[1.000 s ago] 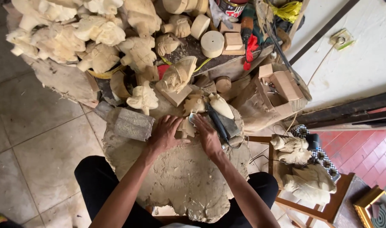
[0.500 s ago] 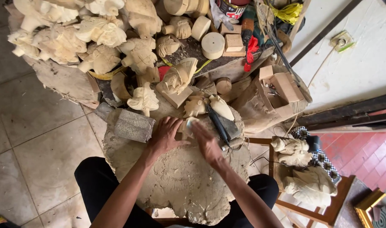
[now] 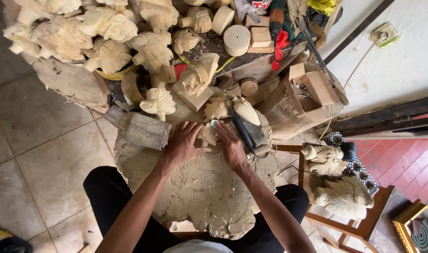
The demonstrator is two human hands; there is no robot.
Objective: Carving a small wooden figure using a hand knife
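Observation:
I look down on a rough round wooden stump [image 3: 200, 187] that serves as a work block between my knees. My left hand [image 3: 183, 143] lies on the stump with fingers spread, touching a small pale wooden carving [image 3: 208, 133]. My right hand [image 3: 230, 145] closes on the same carving from the right side. A dark-handled tool [image 3: 242, 131] lies just right of my right hand, next to a pale pointed carved piece [image 3: 246, 110]. A grey wooden mallet [image 3: 146, 131] rests at the stump's left edge, beside my left hand.
Many pale carved figures [image 3: 106, 28] and round wood blanks [image 3: 236, 40] pile up at the far side. A wooden box [image 3: 312, 86] sits to the right. Carved animal figures [image 3: 340, 192] rest on a wooden stool at the right. Tiled floor [image 3: 31, 140] lies to the left.
Both hands have shifted slightly on the small carving, the right hand drawing a little nearer to me. Nothing else has moved.

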